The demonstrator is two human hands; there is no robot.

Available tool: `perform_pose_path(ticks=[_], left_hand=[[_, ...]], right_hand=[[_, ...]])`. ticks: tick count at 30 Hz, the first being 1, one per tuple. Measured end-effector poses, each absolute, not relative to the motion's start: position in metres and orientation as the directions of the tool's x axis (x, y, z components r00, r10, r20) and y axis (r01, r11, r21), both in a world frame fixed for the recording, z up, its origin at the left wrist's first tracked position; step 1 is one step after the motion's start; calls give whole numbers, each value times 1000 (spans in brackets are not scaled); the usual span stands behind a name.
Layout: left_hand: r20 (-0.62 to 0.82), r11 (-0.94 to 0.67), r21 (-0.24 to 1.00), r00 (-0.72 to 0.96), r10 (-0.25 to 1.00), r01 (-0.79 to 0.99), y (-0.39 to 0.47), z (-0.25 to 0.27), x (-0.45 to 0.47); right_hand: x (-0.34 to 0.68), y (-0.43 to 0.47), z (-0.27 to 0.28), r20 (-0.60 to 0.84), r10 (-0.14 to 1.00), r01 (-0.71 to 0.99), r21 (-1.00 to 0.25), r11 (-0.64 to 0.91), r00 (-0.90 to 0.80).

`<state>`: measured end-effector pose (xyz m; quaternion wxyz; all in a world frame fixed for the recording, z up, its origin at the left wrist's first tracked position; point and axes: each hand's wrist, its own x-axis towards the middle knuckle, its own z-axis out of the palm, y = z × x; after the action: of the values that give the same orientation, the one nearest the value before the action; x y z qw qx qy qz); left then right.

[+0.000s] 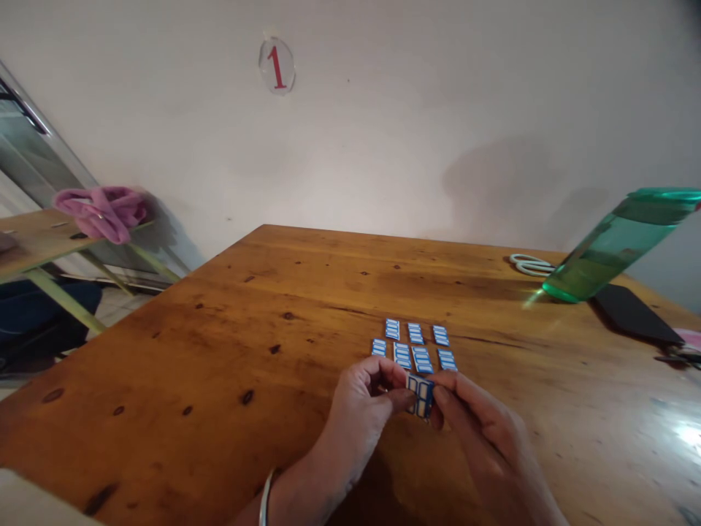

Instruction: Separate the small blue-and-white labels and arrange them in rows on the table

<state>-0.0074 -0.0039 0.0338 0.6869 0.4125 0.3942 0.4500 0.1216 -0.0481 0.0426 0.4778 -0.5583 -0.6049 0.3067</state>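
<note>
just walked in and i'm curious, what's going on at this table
A person's left hand pinches a small blue-and-white piece, thumb on its face, while the right hand has its fingers at the piece's right edge. Just beyond the hands, seven similar pieces lie in two rough rows on the wooden table. A green bottle stands off to the right.

Has a pale wall (361,146) across the back, with a red 1 (277,69) on a clear round sign (289,63) and soft shadows (498,179) toward the right. Sets a brown, knotted wooden table (312,288) before it, catching bright glare (688,436) at the right edge. Shows at left a second table (41,232) with yellow-green legs (69,302), pale floor (114,311) beneath, and a framed glass pane (30,150) meeting the wall.
</note>
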Motion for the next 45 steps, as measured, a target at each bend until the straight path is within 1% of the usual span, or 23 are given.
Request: perform_pose_path(ticks=[5,13,21,23,25,27,30,34,38,40,42,44,45], left_hand=[[-180,265,922,293,939,-284,-4,35,-8],[-178,257,931,293,939,-259,-5,34,-8],[-178,229,960,283,943,-159,-5,30,-9],[-163,212,966,293,942,-145,-6,29,-8],[-149,202,969,313,938,-144,-6,29,-8],[-147,213,963,340,929,-166,-7,30,-8],[-178,277,939,401,899,-202,-8,31,-7],[-229,357,916,492,840,-183,-11,32,-6],[-227,390,899,550,804,-200,-14,33,-4],[-188,368,904,572,798,-217,-14,34,-3],[-144,343,909,593,792,-238,-14,35,-4],[-137,342,907,597,791,-245,-14,36,-5],[-148,348,907,592,792,-238,-14,36,-5]], right_hand=[[121,-49,43,249,964,381,-903,198,89],[122,-49,42,266,963,422,-878,225,41],[121,-49,40,279,960,426,-869,251,4],[120,-48,38,273,961,449,-864,229,35],[121,-47,36,231,971,442,-879,177,70],[124,-44,35,155,986,374,-920,120,65],[130,-40,32,53,998,234,-971,44,33],[134,-37,30,0,998,123,-992,-7,58],[132,-37,29,-4,993,52,-999,-10,117],[130,-37,29,-55,991,-63,-997,-47,123],[130,-37,28,-132,988,-212,-971,-112,82],[130,-36,28,-190,981,-316,-934,-170,33],[131,-35,28,-206,979,-340,-921,-188,16]])
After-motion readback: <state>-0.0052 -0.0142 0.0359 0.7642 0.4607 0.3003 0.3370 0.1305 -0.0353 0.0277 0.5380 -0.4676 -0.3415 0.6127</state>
